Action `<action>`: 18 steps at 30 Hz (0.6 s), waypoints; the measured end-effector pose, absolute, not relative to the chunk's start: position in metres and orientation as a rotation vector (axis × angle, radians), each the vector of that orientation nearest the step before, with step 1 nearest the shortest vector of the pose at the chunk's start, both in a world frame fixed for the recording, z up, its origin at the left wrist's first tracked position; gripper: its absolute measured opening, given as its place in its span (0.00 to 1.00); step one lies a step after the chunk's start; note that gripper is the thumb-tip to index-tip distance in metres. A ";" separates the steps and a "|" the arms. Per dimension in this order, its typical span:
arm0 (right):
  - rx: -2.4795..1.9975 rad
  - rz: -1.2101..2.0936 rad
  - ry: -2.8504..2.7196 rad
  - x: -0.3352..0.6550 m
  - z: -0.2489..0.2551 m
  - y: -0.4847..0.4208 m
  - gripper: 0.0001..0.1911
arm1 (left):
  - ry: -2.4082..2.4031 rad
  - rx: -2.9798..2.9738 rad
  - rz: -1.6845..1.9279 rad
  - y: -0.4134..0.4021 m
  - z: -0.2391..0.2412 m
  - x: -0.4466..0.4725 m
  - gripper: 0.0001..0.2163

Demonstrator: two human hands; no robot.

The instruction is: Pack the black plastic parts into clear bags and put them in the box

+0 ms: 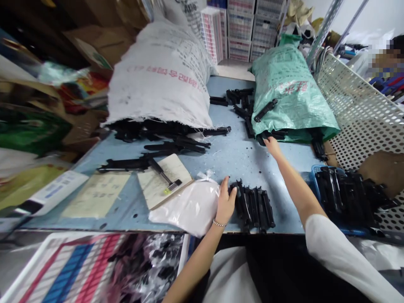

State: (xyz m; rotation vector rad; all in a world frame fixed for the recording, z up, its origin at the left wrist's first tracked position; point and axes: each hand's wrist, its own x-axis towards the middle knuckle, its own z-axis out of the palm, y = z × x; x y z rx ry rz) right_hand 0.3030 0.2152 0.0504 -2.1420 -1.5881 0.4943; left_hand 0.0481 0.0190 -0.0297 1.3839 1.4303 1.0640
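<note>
The green sack (293,99) lies beyond a row of black parts (254,206). Beside the row, my left hand (225,204) stands half open, any hold hidden; outstretched, my right hand (273,148) meets the sack's mouth, grip impossible to tell.

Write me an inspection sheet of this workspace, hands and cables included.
Surface: blue tabletop, dark-specked.
Parts: black parts loose and in a row, at the mouths of white sack and green sack, and in blue basket.
Clutter: notepad with tool on it, white bag, paper sheet.
Hands: left hand beside the row; right hand at the green sack's mouth, grip unclear.
Cables: none clearly seen.
Surroundings: stacked crates behind, perforated white panel at right.
</note>
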 end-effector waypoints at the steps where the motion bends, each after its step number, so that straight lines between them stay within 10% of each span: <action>1: -2.120 0.545 -1.586 0.307 0.047 0.195 0.12 | 1.420 1.372 1.090 0.018 -0.024 0.047 0.26; 10: -1.319 0.441 -2.107 0.265 0.062 -0.022 0.20 | 0.935 0.812 1.115 0.030 0.044 0.095 0.40; 18: -1.370 0.137 -2.072 0.257 0.081 0.027 0.19 | 0.858 0.714 0.896 -0.015 0.070 0.081 0.35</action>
